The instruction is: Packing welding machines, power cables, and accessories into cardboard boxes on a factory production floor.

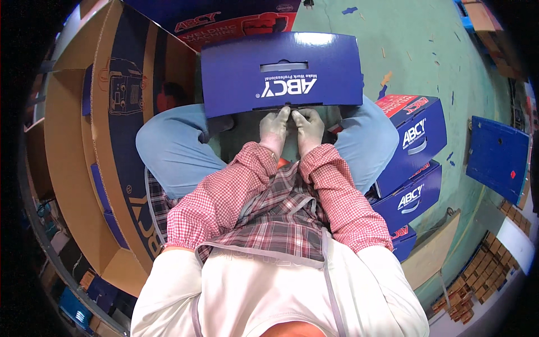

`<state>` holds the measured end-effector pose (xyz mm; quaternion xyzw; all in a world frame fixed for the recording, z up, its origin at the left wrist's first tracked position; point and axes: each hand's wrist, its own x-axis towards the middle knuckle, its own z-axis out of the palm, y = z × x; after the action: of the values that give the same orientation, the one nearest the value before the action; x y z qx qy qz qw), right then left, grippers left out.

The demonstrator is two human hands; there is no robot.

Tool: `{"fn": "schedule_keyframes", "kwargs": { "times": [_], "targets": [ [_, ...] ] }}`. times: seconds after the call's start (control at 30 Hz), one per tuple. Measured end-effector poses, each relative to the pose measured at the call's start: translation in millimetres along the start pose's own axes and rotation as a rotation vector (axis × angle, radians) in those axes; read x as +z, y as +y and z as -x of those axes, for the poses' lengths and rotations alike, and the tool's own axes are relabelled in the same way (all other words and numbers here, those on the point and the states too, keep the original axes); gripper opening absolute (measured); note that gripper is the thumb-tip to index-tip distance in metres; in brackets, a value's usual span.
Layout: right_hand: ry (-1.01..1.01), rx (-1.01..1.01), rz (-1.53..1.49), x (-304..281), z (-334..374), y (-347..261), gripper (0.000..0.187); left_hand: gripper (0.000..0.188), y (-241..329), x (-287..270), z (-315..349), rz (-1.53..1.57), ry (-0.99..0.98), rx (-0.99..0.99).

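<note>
A blue printed cardboard box (337,62) stands in front of me between my bent knees, its handle slot toward the top middle and its lettering upside down to me. At the middle of its near edge, beside a dark slit, my left hand (273,128) and my right hand (309,128) work close together. Both wear what look like thin pale gloves. Their thumbs and fingers are closed on that edge, almost touching each other. The fingertips are partly hidden by the box edge.
To my left a large brown carton (70,146) lies open with blue boxes inside. Blue and red boxes (412,194) are stacked by my right knee. Another box (224,14) stands behind. Cardboard scraps (386,78) litter the green floor. A blue panel (497,160) stands far right.
</note>
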<state>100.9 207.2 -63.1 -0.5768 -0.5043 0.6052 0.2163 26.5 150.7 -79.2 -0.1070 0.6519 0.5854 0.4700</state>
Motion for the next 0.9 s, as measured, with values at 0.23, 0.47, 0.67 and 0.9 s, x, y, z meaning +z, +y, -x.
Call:
{"fn": "schedule_keyframes", "kwargs": {
  "times": [0.23, 0.47, 0.67, 0.9],
  "targets": [
    [0.007, 0.122, -0.113, 6, -15, 10, 0.020, 0.036, -3, 5, 2, -0.039, 0.023, 0.103],
    [0.028, 0.319, -0.296, 12, -2, -25, 0.020, 0.029, 9, 12, 5, 0.083, 0.083, 0.067],
    [-0.068, 0.324, -0.392, 11, -5, -15, 0.020, 0.025, 24, 13, 12, 0.071, 0.111, -0.023],
    [-0.108, 0.299, -0.178, 15, -4, -18, 0.024, 0.026, 28, -2, 21, -0.100, 0.047, 0.039]
  ]
}}
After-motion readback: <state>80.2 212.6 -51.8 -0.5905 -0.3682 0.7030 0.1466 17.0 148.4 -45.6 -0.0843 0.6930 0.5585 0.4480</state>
